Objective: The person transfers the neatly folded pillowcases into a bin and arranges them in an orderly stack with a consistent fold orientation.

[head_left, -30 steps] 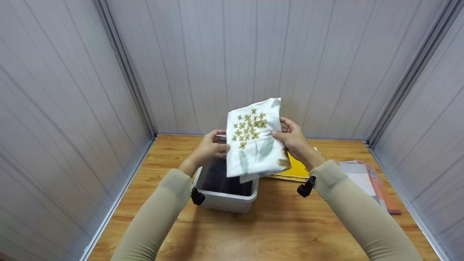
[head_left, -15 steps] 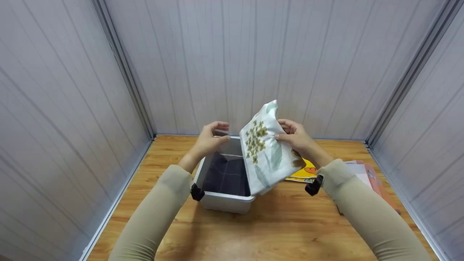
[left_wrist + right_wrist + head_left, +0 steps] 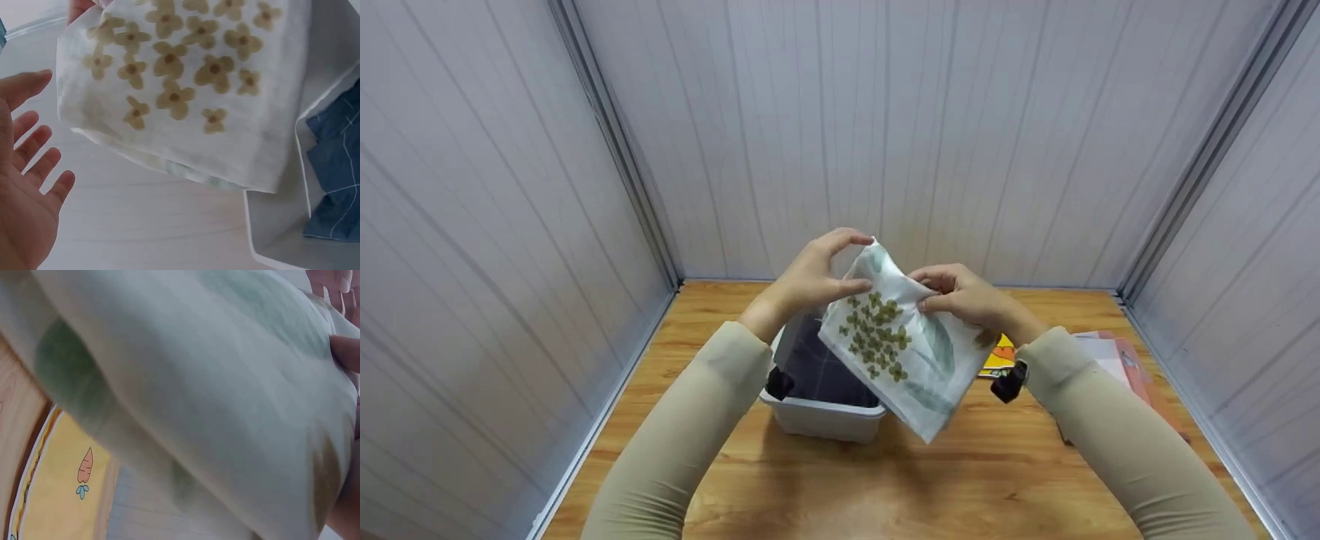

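Note:
My right hand (image 3: 966, 298) pinches a folded white cloth (image 3: 919, 360) near its upper edge, thumb in front and fingers behind. The cloth, printed with olive flowers and green leaves, hangs tilted, one corner pointing down. It partly covers a pale plastic bin (image 3: 829, 420). My left hand (image 3: 814, 274) is at the cloth's upper left corner, thumb and index finger spread apart. The left wrist view has that left hand (image 3: 28, 169) with straight fingers beside the cloth (image 3: 185, 135). Inside the bin lies a dark blue cloth (image 3: 337, 169) with thin white lines.
A yellow cloth (image 3: 62, 484) with a carrot print lies on the wooden table (image 3: 960, 480), behind the right hand. Farther right, a coral and white folded piece (image 3: 1140, 375) is partly hidden by the right sleeve. Pale panel walls (image 3: 840, 135) enclose the table.
The right hand has turned the white floral cloth, so its lower corner now points down in front of the bin. The left hand came off its left edge, then moved up to the upper corner.

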`<move>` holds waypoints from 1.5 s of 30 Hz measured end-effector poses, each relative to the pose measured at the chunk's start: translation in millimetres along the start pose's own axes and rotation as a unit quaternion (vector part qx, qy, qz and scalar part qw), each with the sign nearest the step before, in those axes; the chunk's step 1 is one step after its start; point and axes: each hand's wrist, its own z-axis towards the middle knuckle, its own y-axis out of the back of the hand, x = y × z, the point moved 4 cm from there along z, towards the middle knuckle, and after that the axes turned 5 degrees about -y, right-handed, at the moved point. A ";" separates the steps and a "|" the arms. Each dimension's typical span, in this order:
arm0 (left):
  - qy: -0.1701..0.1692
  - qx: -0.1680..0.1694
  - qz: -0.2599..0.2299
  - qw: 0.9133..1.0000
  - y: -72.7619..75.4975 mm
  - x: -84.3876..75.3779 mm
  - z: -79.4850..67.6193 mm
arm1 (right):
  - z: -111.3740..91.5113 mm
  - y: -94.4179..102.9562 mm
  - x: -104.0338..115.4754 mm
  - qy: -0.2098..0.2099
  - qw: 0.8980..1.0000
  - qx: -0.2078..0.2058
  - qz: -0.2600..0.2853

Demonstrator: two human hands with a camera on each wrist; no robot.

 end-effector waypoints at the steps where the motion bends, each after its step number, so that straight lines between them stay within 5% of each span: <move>1: 0.005 0.017 0.005 1.000 -2.1 -1.7 0.7 | -0.1 -1.6 0.4 -0.003 1.000 0.008 -0.008; 9: 0.021 0.114 0.039 0.993 -12.1 -2.7 0.5 | -5.0 -17.7 20.6 -0.005 0.997 0.045 -0.063; 21: 0.014 0.139 0.042 0.989 -10.7 8.6 -1.9 | -5.8 -17.7 24.5 -0.008 0.995 0.024 -0.093; 30: 0.017 0.114 -0.017 0.993 -4.1 12.5 -3.5 | -6.0 -11.8 21.3 -0.003 0.996 0.008 -0.092; 38: 0.026 0.064 -0.050 0.996 10.1 12.4 -1.3 | -5.9 14.1 -20.3 -0.036 0.991 -0.034 -0.122; 45: 0.047 0.008 -0.078 0.996 25.5 18.6 -0.7 | -14.5 33.0 -36.9 -0.033 0.994 -0.101 -0.042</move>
